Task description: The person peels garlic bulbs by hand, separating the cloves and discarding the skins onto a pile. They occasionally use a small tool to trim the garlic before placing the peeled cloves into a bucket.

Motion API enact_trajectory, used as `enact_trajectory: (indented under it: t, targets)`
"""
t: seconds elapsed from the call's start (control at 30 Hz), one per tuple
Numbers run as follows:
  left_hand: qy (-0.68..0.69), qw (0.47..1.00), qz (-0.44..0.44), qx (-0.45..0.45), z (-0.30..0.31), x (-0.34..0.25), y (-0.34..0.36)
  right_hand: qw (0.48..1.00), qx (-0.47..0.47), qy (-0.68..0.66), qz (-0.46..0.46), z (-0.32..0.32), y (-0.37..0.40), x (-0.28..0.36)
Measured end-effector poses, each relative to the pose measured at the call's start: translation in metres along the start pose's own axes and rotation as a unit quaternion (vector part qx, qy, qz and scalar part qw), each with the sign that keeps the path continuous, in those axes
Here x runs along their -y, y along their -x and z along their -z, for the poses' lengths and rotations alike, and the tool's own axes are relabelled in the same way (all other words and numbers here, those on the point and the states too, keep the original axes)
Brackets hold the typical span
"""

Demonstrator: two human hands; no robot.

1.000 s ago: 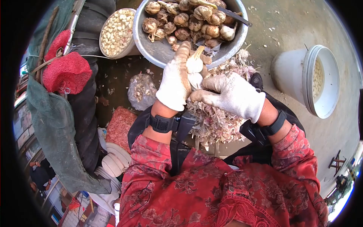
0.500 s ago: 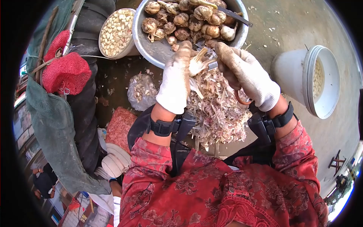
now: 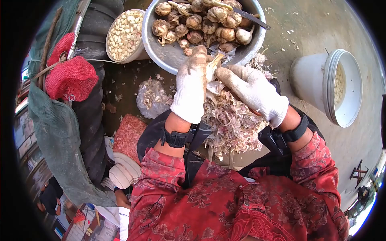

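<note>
My left hand (image 3: pixel 193 84), in a soiled white glove, is closed on a garlic bulb (image 3: pixel 211 72) with its stem pointing up. The right hand (image 3: pixel 253 88), gloved alike, is closed, its thumb and fingertips against the bulb's right side. A curved brown handle (image 3: pixel 255 113) shows under its palm; the rest of that tool is hidden. Just beyond both hands is a metal basin (image 3: pixel 167 60) of unpeeled garlic bulbs (image 3: pixel 195 36). Beneath them lies a heap of garlic skins (image 3: pixel 235 126).
A dark knife (image 3: pixel 257 21) lies over the basin's right rim. Peeled cloves fill a tub (image 3: pixel 136 54) at left; a white bucket (image 3: pixel 309 76) lies tipped at right. A clear bag (image 3: pixel 152 98), a red net bag (image 3: pixel 74 78) and another person's arm (image 3: pixel 122 199) are at left.
My right hand has moved left and slightly down, bringing its thumb against the garlic bulb. The brown handle is now mostly covered. My left hand has shifted slightly right.
</note>
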State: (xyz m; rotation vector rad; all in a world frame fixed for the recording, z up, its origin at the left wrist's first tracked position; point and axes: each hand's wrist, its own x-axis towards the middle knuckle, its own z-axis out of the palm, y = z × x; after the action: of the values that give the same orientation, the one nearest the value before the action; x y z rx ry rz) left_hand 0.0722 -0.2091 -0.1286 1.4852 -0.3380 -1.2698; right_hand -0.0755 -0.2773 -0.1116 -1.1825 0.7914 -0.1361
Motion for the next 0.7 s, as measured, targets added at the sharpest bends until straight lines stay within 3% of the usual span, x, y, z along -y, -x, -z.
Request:
enact_trajectory:
  t: [0.1, 0.2, 0.3, 0.4, 0.47, 0.6, 0.67, 0.7]
  targets:
    - [-0.006, 0.999, 0.023, -0.033, -0.002, 0.001, 0.000, 0.999, -0.024, 0.020, -0.009, -0.004, 0.001, 0.002]
    - [0.020, 1.000, -0.007, -0.022, -0.002, 0.011, -0.001, 0.998, -0.028, -0.045, -0.016, -0.008, -0.002, -0.007]
    - [0.035, 0.999, 0.007, -0.020, -0.009, 0.008, 0.005, 0.995, 0.019, -0.076, -0.061, -0.008, 0.000, -0.003]
    - [0.063, 0.997, 0.034, 0.001, -0.010, 0.001, 0.008, 0.993, 0.013, -0.113, -0.030, -0.009, -0.002, -0.010]
    - [0.093, 0.991, 0.096, 0.011, -0.010, -0.002, 0.009, 0.994, 0.003, -0.113, -0.001, -0.009, -0.005, -0.017]
    - [0.117, 0.988, 0.098, -0.001, -0.009, 0.004, 0.004, 0.992, -0.035, -0.122, 0.015, -0.013, -0.005, -0.022]
    - [0.153, 0.985, 0.079, 0.010, -0.007, 0.006, 0.002, 0.997, 0.002, 0.070, 0.013, -0.007, 0.000, -0.013]
    - [0.153, 0.985, 0.079, 0.010, -0.007, 0.004, 0.002, 0.997, 0.002, 0.070, 0.013, -0.004, 0.001, -0.008]
